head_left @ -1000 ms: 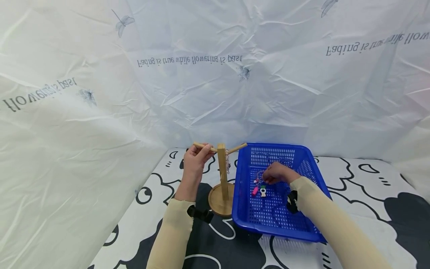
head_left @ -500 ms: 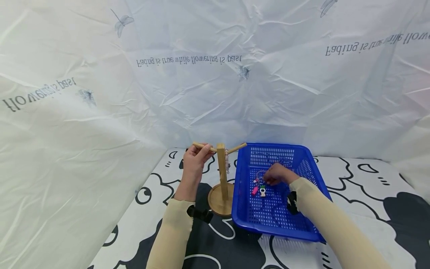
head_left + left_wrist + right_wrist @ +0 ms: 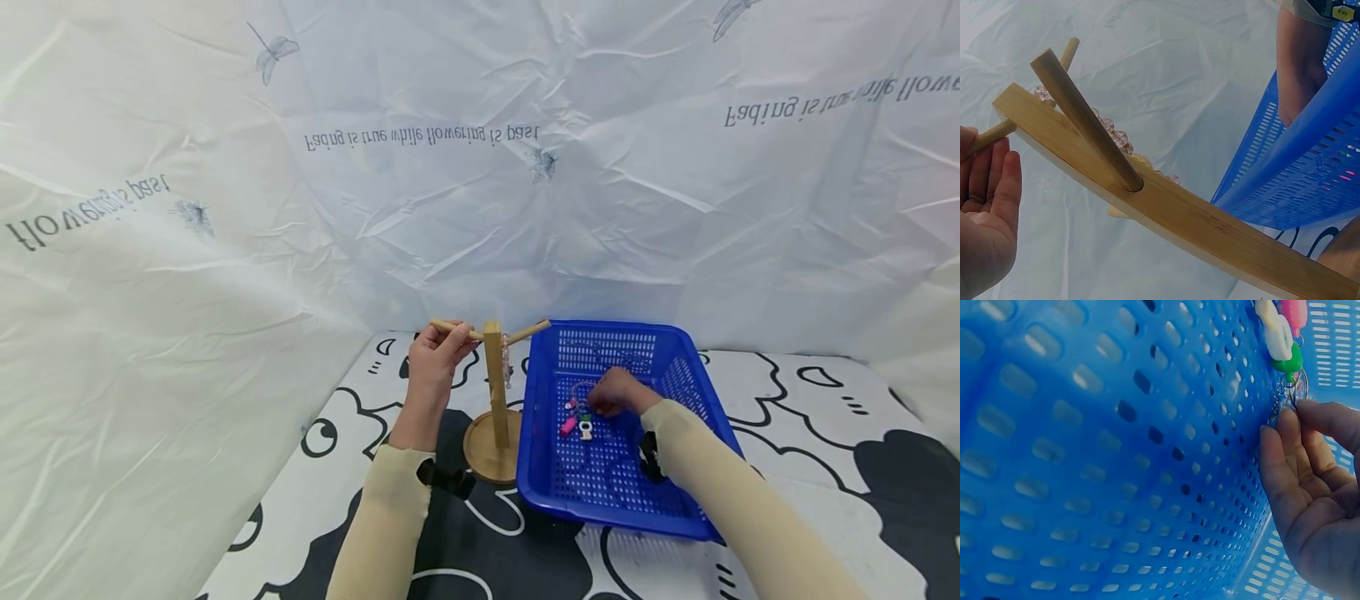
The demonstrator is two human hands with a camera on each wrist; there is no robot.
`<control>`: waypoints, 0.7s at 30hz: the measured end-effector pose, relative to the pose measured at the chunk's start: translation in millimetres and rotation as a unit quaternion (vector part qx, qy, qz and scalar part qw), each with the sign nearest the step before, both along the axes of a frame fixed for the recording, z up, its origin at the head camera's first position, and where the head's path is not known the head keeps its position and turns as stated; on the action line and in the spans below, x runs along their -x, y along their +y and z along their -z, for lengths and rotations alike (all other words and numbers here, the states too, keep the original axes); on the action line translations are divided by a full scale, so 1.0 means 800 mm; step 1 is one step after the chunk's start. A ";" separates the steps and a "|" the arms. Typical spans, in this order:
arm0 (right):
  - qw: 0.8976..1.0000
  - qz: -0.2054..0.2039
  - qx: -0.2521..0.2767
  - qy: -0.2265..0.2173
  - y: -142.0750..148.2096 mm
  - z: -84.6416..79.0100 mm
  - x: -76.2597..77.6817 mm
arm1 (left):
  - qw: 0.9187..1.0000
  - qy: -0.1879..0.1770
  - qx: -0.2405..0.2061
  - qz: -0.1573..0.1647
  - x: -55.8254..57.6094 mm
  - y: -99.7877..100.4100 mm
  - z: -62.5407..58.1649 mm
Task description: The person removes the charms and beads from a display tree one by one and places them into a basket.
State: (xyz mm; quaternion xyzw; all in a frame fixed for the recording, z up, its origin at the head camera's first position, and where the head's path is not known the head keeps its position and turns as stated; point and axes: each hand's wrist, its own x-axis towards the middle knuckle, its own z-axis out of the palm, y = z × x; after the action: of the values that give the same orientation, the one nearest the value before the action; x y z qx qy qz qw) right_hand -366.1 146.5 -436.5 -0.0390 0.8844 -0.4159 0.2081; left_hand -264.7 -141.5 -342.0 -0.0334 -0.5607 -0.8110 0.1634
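Observation:
My left hand point(image 3: 435, 354) pinches a peg at the top of a wooden jewelry stand point(image 3: 497, 387), which stands upright on a round base. From its right peg hangs a bracelet of clear pinkish beads point(image 3: 1119, 137). Inside the blue basket point(image 3: 528, 467), my right hand point(image 3: 621, 392) has its fingertips on the metal ring of a keychain point(image 3: 1288, 365); thumb and finger close on the ring in the right wrist view. A green-and-white figure and a pink charm point(image 3: 568, 426) lie beside the fingers on the basket floor.
The basket stands right against the stand's base on a black-and-white cartoon-print cloth point(image 3: 810, 417). A pale printed sheet point(image 3: 480, 208) hangs behind and at the sides. Another wooden peg point(image 3: 1085, 119) sticks out of the post in the left wrist view.
My right hand has shifted very slightly down and right inside the basket, still at the keychain. The left hand keeps its hold on the peg.

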 end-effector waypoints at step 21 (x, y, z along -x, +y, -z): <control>1.000 -0.002 -0.020 -0.006 -0.001 0.009 0.011 | 1.000 -0.003 -0.005 -0.001 -0.001 0.000 0.000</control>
State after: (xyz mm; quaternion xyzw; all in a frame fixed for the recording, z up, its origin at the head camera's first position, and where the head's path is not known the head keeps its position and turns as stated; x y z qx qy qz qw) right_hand -374.8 146.0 -443.4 -0.0340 0.8911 -0.3980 0.2154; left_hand -264.3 -141.7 -341.9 -0.0292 -0.5576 -0.8135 0.1628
